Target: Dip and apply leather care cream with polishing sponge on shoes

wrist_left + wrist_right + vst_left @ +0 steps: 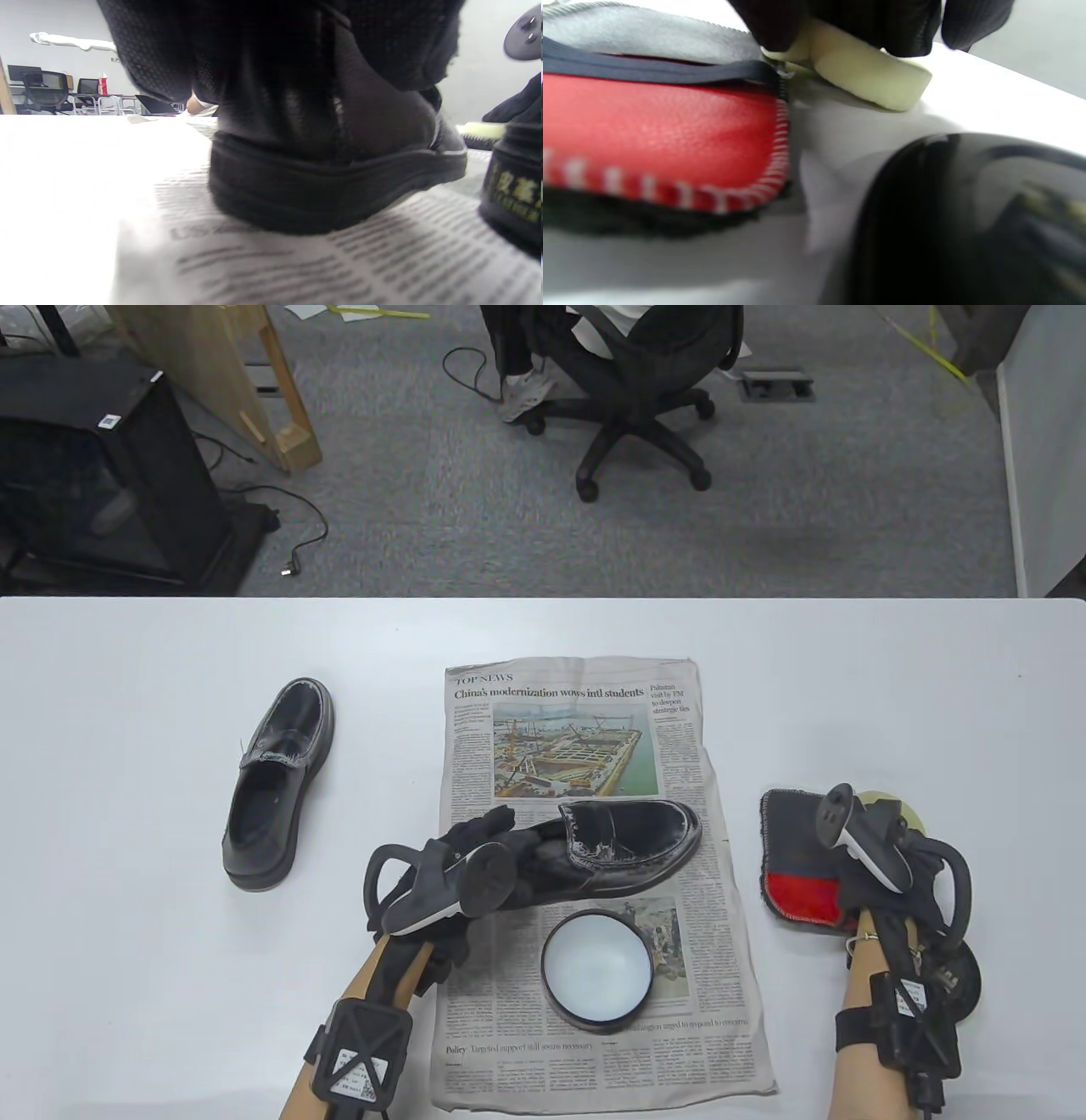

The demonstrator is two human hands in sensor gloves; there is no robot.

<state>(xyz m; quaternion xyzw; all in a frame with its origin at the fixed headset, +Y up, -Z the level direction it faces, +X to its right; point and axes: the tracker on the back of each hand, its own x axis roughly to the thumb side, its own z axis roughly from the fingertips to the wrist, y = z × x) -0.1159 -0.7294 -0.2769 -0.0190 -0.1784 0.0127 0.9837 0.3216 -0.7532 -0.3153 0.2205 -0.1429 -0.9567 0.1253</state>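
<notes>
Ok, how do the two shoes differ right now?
The shoe on the newspaper lies crosswise, toe pointing right, with the left hand holding its heel end. The shoe on the bare table points away from the person, untouched. The newspaper shoe's toe looks whiter, streaked. Both are black loafers.

Glossy leather shoe (matt paper beneath).
</notes>
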